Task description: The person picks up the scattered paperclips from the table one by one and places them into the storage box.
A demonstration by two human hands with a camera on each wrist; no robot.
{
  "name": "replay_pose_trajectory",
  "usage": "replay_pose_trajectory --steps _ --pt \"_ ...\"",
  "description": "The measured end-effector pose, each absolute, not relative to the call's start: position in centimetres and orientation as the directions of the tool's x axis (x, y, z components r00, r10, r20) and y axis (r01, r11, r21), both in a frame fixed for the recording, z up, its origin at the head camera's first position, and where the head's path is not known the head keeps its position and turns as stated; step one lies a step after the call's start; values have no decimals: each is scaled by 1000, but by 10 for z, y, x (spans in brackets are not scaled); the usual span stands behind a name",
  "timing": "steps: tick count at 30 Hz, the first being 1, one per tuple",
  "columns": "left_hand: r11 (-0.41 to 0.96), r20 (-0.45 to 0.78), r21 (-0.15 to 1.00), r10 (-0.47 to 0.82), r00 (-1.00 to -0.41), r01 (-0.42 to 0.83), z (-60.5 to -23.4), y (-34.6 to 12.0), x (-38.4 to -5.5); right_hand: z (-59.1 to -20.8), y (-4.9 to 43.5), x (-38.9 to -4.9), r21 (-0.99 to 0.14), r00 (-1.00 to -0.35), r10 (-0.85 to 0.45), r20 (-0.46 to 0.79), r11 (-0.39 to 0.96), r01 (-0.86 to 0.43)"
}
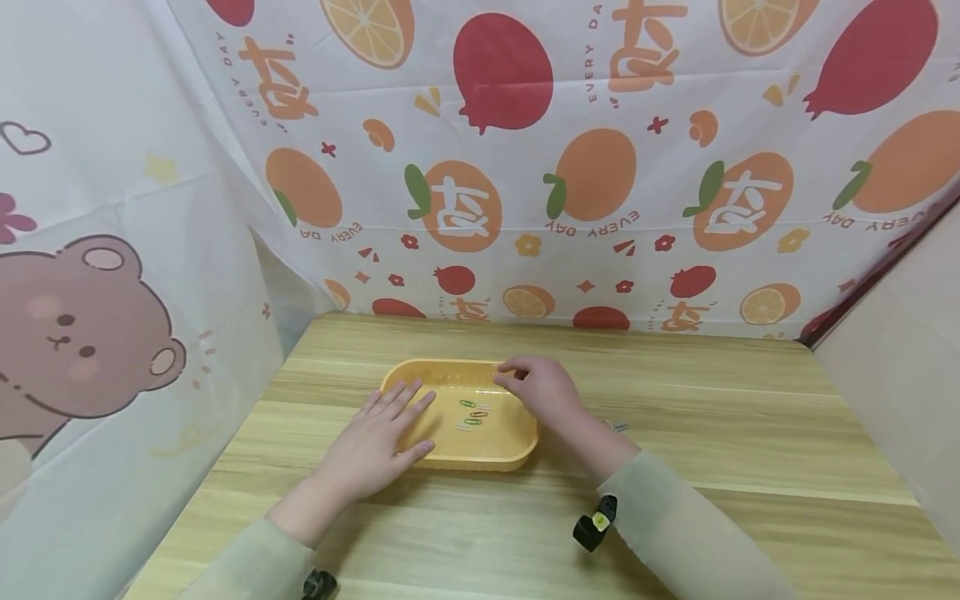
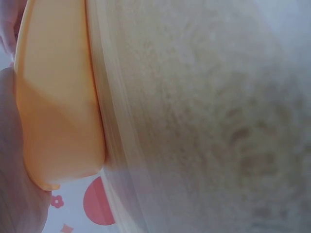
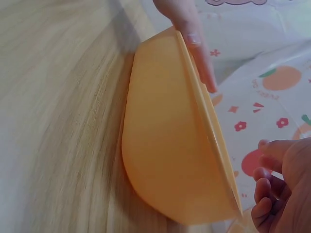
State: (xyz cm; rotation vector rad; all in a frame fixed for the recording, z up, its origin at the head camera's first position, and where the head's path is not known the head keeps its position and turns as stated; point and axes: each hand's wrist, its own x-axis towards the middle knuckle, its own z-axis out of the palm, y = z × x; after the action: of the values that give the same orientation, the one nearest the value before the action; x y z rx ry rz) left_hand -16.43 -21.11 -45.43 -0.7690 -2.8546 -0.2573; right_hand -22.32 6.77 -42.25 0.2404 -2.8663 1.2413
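Observation:
A yellow plastic tray (image 1: 450, 463) sits on the wooden table, with several paper clips (image 1: 473, 422) in green, red and white lying on its floor. Fingers spread, my left hand (image 1: 375, 437) rests over the tray's left rim. My right hand (image 1: 543, 390) is above the tray's right rim, its thumb and index finger brought close together and the other fingers curled, as the right wrist view also shows. I cannot tell whether a small clip is between those fingertips. Beyond the right forearm, a few loose clips (image 1: 619, 427), one blue, lie on the table, partly hidden by the arm.
The wooden table (image 1: 712, 417) reaches back to a hanging cloth (image 1: 525, 183) printed with fruit. A bear-print cloth (image 1: 90, 333) hangs on the left, and a plain pale panel (image 1: 892, 358) stands on the right. Each wrist wears a small black camera (image 1: 594, 525).

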Motion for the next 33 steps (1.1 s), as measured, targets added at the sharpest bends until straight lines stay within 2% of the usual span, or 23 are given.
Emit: replay_pose_trajectory --steps 10,19,26,33 --pt "852 212 119 479 -852 509 -456 -212 -165 -427 102 -214 -767 -997 -61 48 637 -75" --pt "852 207 111 483 -851 511 -457 -211 -165 -452 152 -207 -802 -997 -47 56 594 -73" --pt "854 199 112 481 -854 508 -458 -212 -166 -469 198 -200 -790 -1000 -10 19 613 -21" --pt "857 190 125 474 -860 500 -456 -211 -166 -478 229 -190 -721 -1000 -9 28 692 -26"
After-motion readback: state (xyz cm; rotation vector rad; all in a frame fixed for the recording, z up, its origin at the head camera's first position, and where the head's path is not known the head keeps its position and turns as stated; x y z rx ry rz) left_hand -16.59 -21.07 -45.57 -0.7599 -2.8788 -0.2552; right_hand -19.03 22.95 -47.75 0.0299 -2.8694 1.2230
